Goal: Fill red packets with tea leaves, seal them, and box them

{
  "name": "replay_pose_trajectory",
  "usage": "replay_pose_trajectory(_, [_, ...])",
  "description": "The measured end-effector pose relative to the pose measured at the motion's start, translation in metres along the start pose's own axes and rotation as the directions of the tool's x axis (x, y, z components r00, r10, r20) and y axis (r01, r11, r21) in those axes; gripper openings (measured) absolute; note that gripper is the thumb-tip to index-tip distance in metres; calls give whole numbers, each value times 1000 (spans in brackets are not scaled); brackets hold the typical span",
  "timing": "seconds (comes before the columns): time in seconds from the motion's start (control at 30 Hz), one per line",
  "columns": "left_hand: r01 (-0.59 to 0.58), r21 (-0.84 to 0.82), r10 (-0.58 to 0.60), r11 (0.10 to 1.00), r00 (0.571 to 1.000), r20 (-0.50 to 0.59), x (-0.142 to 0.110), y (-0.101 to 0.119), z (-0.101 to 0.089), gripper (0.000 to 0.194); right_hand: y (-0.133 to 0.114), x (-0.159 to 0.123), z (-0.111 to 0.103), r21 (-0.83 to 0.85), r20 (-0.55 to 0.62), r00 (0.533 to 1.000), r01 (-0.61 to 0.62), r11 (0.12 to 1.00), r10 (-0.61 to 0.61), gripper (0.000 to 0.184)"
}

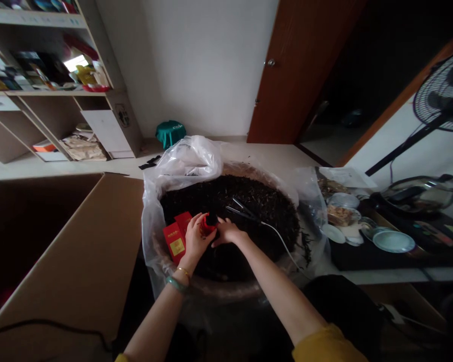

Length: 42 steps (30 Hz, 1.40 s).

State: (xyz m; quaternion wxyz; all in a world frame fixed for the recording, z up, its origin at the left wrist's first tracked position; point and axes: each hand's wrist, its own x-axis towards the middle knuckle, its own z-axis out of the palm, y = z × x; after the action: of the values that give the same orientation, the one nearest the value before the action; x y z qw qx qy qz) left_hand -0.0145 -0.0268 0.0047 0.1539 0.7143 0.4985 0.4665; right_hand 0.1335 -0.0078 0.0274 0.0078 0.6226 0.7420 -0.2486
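Note:
My left hand (pixel 197 236) is closed around a small red packet (pixel 204 227), whose dark mouth or contents face up and away from me. Right beside it, my right hand (pixel 229 233) has its thumb and fingers apart, the fingertips at the packet's right edge; whether they touch it is unclear. Both hands are over a wide round basket (pixel 226 290) lined with clear plastic (pixel 153 221). Dark loose leaves (pixel 234 188), like dry tea, fill it. Two flat red boxes, a nearer one (pixel 173 242) with a gold label and another (pixel 183 221) behind, lie left of my left hand.
A black clamp tool (pixel 245 211) with a white cord (pixel 283 241) lies open on the leaves. Left stands a large cardboard box (pixel 109 241). Right, a low table (pixel 403 275) holds a pale bowl (pixel 393 241), jars and a glass-lidded pot. A fan (pixel 443 90) stands behind.

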Motion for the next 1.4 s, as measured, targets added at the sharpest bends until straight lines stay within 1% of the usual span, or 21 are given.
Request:
replay_pose_trajectory(0.07, [22, -7, -22, 1000, 1000, -20, 0, 0, 1, 46, -13, -2, 6, -74, 29, 1000, 5, 997, -3, 83])
replay_pose_trajectory(0.1, [34, -3, -34, 999, 999, -34, 0, 0, 1, 45, -18, -4, 8, -105, 20, 1000, 12, 994, -10, 79])
replay_pose_trajectory(0.2, [38, 8, -38, 999, 997, -68, 0, 0, 1, 44, -21, -14, 11, -148, -59, 997, 45, 988, -54, 58])
replay_pose_trajectory(0.3, [38, 13, -37, 999, 998, -58, 0, 1, 1, 48, -7, -27, 5, -135, -107, 992, 53, 989, -68, 36])
replay_pose_trajectory(0.33, [42, 15, -41, 999, 998, -51, 0, 2, 1, 49, 0, -30, 0, -106, -133, 989, 52, 993, -66, 30])
replay_pose_trajectory(0.4, [46, 20, -45, 999, 998, -38, 0, 2, 1, 50, 13, -36, -12, 5, -216, 974, 66, 998, -64, 23])
replay_pose_trajectory(0.47, [42, 22, -41, 999, 999, -33, 0, 2, 1, 51, 21, -41, -28, 147, -331, 941, 126, 981, -72, 19])
replay_pose_trajectory(0.57, [23, 18, -22, 1000, 999, -40, -1, 0, 3, 52, 17, -48, -51, 286, -506, 856, 282, 916, -106, 19])
replay_pose_trajectory(0.63, [10, 13, -10, 1000, 999, -42, -1, -2, 3, 52, 5, -51, -61, 311, -573, 807, 378, 872, -146, 25])
replay_pose_trajectory(0.7, [4, 11, -4, 1000, 999, -48, -1, -4, 4, 53, -8, -52, -65, 341, -589, 790, 436, 833, -172, 34])
replay_pose_trajectory(0.77, [3, 12, -2, 1000, 998, -55, -1, -5, 4, 53, -18, -51, -64, 396, -573, 803, 448, 802, -166, 41])
replay_pose_trajectory(0.83, [1, 16, 0, 1000, 998, -58, -1, -5, 4, 53, -21, -49, -61, 438, -559, 819, 425, 792, -131, 42])
replay_pose_trajectory(0.93, [4, 19, -3, 1000, 998, -55, -1, -4, 3, 52, -19, -49, -56, 411, -563, 822, 371, 833, -89, 35])
replay_pose_trajectory(0.97, [7, 17, -6, 1000, 999, -53, -1, -3, 3, 52, -19, -51, -55, 368, -558, 823, 361, 857, -107, 32])
replay_pose_trajectory(1.03, [15, 10, -15, 1000, 999, -38, -1, -3, 3, 53, -20, -54, -51, 234, -513, 837, 347, 908, -188, 31])
replay_pose_trajectory(1.1, [26, -2, -26, 1000, 999, -22, -2, -3, 2, 53, -24, -57, -47, 80, -416, 872, 318, 945, -258, 40])
replay_pose_trajectory(1.17, [28, -13, -28, 1000, 1000, -3, -2, -3, 2, 53, -28, -59, -41, -32, -329, 909, 261, 965, -256, 47])
replay_pose_trajectory(1.23, [14, -10, -14, 1000, 1000, 23, -2, -3, 2, 54, -31, -59, -37, -72, -301, 930, 200, 977, -212, 43])
replay_pose_trajectory(1.3, [1, 27, -2, 1000, 998, 62, -2, -2, 2, 57, -28, -56, -36, -32, -316, 933, 172, 985, -174, 32])
replay_pose_trajectory(1.4, [6, 109, -18, 994, 994, 106, 0, -1, 3, 55, -18, -52, -40, 120, -359, 921, 208, 971, -153, 15])
